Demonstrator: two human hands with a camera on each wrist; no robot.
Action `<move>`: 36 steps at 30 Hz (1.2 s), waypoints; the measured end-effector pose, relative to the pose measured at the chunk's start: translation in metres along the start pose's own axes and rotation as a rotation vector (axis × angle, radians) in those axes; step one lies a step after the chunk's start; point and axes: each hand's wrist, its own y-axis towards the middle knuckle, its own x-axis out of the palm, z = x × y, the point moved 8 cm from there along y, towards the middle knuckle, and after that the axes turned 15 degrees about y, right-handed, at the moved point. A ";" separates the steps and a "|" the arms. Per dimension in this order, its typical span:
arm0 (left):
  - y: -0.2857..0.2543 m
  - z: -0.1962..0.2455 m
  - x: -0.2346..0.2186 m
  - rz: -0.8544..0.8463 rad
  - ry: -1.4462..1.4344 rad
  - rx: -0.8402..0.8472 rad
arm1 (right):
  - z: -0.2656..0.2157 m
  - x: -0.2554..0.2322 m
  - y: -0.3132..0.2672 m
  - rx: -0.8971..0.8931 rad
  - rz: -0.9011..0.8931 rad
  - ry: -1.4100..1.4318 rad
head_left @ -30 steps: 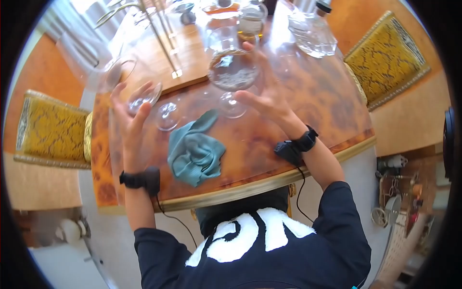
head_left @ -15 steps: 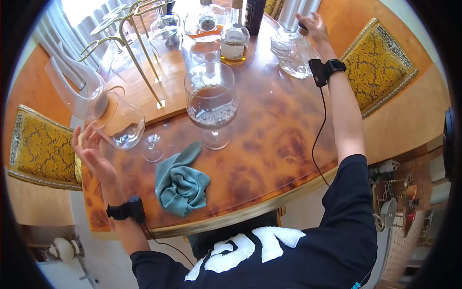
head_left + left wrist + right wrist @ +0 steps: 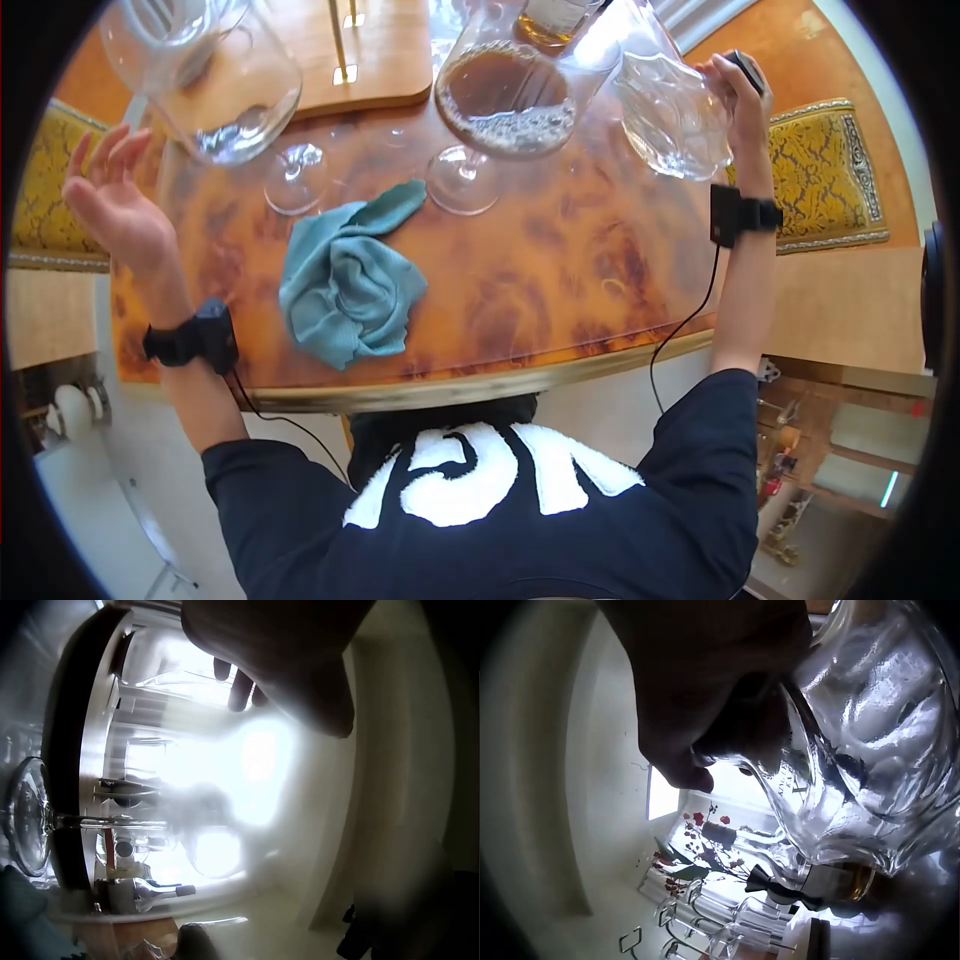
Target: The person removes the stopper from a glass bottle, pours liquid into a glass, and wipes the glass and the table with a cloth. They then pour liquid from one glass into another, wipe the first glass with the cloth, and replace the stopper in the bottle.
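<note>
My right hand [image 3: 742, 95] grips the neck of a clear, wavy-walled glass decanter [image 3: 672, 110] with a black stopper [image 3: 745, 72], at the table's right side. The right wrist view shows the fingers curled round its neck, partly in shadow. My left hand [image 3: 120, 205] is raised at the left, palm up, with loosely bent fingers and nothing in it. Close to it stands a big stemmed glass [image 3: 240, 105]. Near the middle is a second large stemmed glass [image 3: 510, 100] with brown, bubbly liquid in its bowl.
A crumpled teal cloth [image 3: 350, 285] lies in front of the glasses on the glossy table [image 3: 540, 270]. Behind stand a wooden base [image 3: 390, 75] with brass rods and a bottle of amber liquid [image 3: 550, 25]. Another curved glass vessel [image 3: 135, 50] is at far left.
My right hand went from beside the filled glass to the decanter at the right and now holds its neck. My left hand drew away leftward from the big glass. The head view tipped down.
</note>
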 end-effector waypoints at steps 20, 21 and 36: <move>-0.051 0.105 -0.053 0.122 -0.092 0.798 | -0.085 0.057 -0.195 -0.102 0.053 -0.087; -0.090 0.180 -0.017 0.012 -0.152 0.779 | -0.087 0.061 -0.194 -0.144 0.000 -0.015; -0.242 0.277 0.286 -1.102 0.037 0.327 | -0.168 0.126 -0.186 -0.216 -0.305 -1.531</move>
